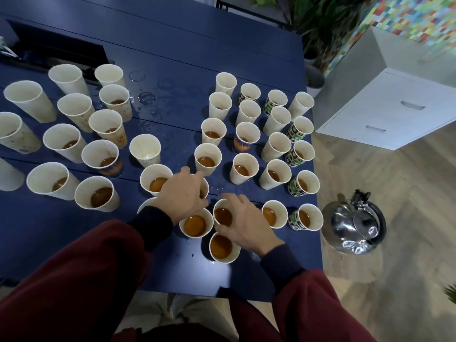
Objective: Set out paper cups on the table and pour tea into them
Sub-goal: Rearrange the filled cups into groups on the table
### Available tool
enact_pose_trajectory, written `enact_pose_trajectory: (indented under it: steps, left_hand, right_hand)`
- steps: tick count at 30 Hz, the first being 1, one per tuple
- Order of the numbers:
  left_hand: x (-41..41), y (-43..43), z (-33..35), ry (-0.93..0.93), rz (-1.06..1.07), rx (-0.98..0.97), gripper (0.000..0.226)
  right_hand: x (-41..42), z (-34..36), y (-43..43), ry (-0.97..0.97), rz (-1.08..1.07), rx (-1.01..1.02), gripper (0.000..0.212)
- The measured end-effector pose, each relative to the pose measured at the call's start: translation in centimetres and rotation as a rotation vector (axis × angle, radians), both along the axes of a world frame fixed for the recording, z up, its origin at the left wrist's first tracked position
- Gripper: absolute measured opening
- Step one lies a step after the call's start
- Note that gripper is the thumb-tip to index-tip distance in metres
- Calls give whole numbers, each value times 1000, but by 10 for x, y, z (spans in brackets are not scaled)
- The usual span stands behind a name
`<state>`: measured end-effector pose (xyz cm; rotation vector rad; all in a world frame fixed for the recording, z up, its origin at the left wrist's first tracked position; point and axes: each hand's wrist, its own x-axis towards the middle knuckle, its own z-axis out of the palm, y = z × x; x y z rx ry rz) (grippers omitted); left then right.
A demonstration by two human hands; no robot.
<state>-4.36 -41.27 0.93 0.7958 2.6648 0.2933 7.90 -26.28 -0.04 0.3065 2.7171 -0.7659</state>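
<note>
Several white paper cups stand on the dark blue table (187, 58), most holding brown tea. My left hand (182, 193) curls over the rim of a tea-filled cup (203, 188), which it mostly hides. My right hand (244, 223) grips the rim of another tea-filled cup (222, 215) from the right, thumb at its near edge. Two more full cups sit close by, one cup (196, 225) between my hands and one cup (223, 248) just in front of my right hand.
A steel kettle (355, 224) sits at the table's right edge. Spilled drops and wet rings (148, 97) mark the table middle. A dark tray (56, 50) lies at the back left. A white drawer cabinet (385, 107) and plants (323, 25) stand right of the table.
</note>
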Motion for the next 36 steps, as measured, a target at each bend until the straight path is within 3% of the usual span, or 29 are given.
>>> enact_pose_trajectory:
  steps: [5, 11, 26, 36]
  left_hand:
    - [4, -2, 0, -51, -6, 29, 64]
    - [10, 5, 1, -84, -62, 91, 66]
    - [11, 14, 4, -4, -52, -24, 53]
    - [20, 2, 0, -32, 38, 36, 88]
  right_hand:
    - [0, -4, 2, 88, -84, 54, 52]
    - [-7, -4, 14, 108, -172, 122, 53]
    - [-11, -1, 21, 88, -189, 174, 57]
    - [-1, 0, 16, 244, -156, 93, 77]
